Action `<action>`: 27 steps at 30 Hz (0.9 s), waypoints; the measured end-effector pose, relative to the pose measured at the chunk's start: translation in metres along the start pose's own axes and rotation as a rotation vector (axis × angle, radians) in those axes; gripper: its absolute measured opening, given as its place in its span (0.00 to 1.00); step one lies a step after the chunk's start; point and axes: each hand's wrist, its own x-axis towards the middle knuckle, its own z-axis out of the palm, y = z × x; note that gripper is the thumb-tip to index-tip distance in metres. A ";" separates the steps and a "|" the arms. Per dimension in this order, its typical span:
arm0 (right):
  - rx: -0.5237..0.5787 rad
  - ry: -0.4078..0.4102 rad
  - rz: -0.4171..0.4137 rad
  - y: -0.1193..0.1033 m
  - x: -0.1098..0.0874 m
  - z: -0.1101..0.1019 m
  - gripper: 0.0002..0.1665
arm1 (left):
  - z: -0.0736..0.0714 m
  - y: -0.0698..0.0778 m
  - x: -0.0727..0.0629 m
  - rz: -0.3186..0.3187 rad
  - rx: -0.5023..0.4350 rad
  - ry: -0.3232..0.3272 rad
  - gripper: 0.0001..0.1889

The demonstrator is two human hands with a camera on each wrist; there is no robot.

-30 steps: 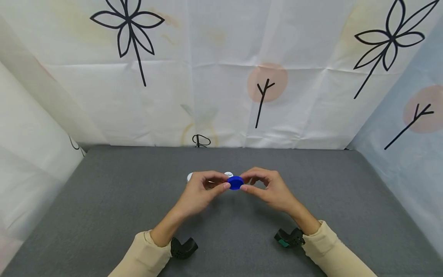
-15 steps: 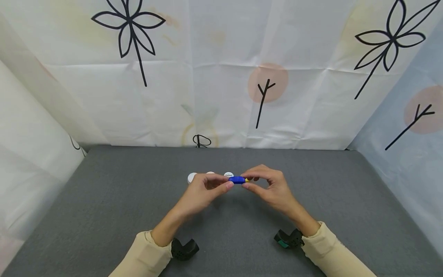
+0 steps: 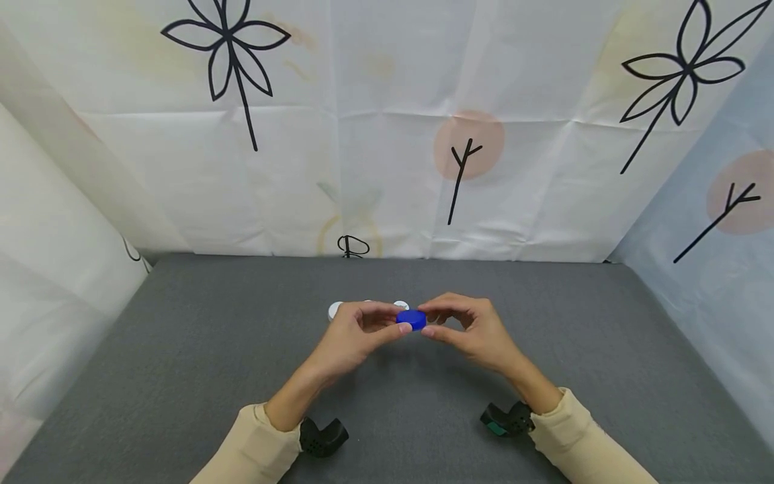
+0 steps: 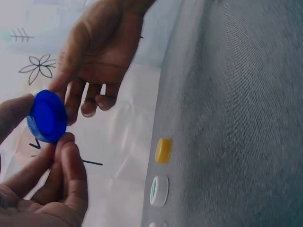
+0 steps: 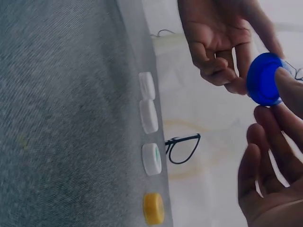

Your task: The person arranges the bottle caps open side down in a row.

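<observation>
A round blue bottle cap [image 3: 411, 319] is held up off the table between both hands. My left hand [image 3: 353, 336] pinches its left side between thumb and fingers. On the opposite side, my right hand [image 3: 474, 329] pinches the edge, with the thumb [image 5: 289, 90] over part of the face in the right wrist view. The recessed face of the blue cap [image 4: 49, 117] shows in the left wrist view. The right hand's other fingers hang loosely bent beside it.
Behind the hands, a yellow cap [image 5: 153, 208], a white cap with a green mark [image 5: 152, 159] and two plain white caps [image 5: 148, 116] stand in a row on the grey table [image 3: 211, 336]. A patterned white cloth [image 3: 387, 81] rises at the back.
The blue cap has turned in the fingers, from its face showing to edge-on and then tilted again. Both hands have stayed nearly in place, with small shifts of the fingers.
</observation>
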 end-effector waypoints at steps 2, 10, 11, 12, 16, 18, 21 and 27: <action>0.058 -0.021 0.052 -0.001 0.000 -0.002 0.18 | 0.001 0.000 -0.001 0.052 0.018 -0.001 0.17; 0.160 -0.079 0.111 -0.004 0.000 -0.007 0.19 | 0.005 -0.003 -0.002 0.274 0.084 0.012 0.18; 0.153 -0.085 0.114 -0.004 0.000 -0.007 0.19 | 0.005 -0.004 -0.002 0.292 0.108 0.018 0.18; 0.140 -0.089 0.116 -0.004 0.000 -0.007 0.20 | 0.006 -0.004 -0.002 0.304 0.135 0.025 0.18; 0.081 -0.104 0.132 -0.003 -0.001 -0.008 0.20 | 0.006 -0.003 -0.003 0.329 0.244 0.039 0.18; 0.050 -0.113 0.134 -0.003 -0.002 -0.009 0.20 | 0.007 -0.002 -0.002 0.332 0.287 0.028 0.19; 0.009 -0.117 0.138 -0.002 -0.003 -0.013 0.20 | 0.008 -0.001 0.003 0.330 0.338 0.001 0.18; -0.100 -0.085 0.174 0.001 -0.008 -0.029 0.20 | 0.017 0.001 0.029 0.327 0.436 -0.058 0.18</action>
